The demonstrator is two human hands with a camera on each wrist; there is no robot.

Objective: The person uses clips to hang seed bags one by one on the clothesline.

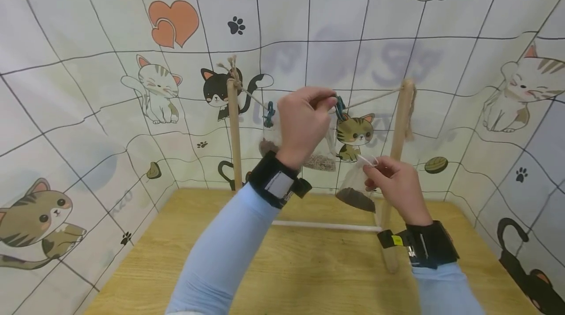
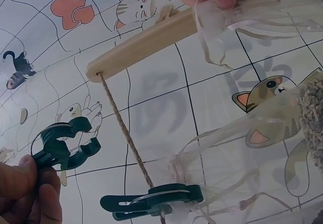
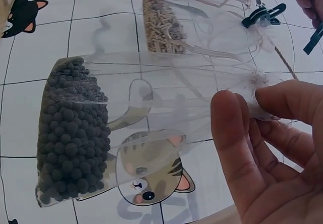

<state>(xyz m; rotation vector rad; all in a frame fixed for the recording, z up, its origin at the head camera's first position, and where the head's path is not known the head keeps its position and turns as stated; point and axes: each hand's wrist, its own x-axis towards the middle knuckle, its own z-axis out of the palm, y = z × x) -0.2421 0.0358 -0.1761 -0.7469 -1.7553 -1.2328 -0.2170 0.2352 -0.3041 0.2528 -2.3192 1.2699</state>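
Thumb and fingers of my left hand (image 1: 304, 121) pinch a dark green clothespin (image 2: 68, 143) by its handle end; in the left wrist view its jaws stand apart with nothing between them. My right hand (image 1: 397, 185) pinches the gathered neck of a sheer drawstring bag (image 3: 166, 90), its bottom filled with dark round pellets (image 3: 73, 133). This bag hangs below the rope (image 1: 375, 98), right of two others. A sheer bag with pale pellets (image 1: 321, 162) and one with reddish-brown contents (image 1: 268, 147) hang from the rope by green clothespins (image 2: 151, 201).
Two wooden posts, left (image 1: 235, 133) and right (image 1: 399, 128), carry the sagging rope. A pale crossbar (image 1: 326, 226) runs low between them above the wooden table (image 1: 300, 261). A cat-printed cloth (image 1: 282, 15) surrounds the back and sides.
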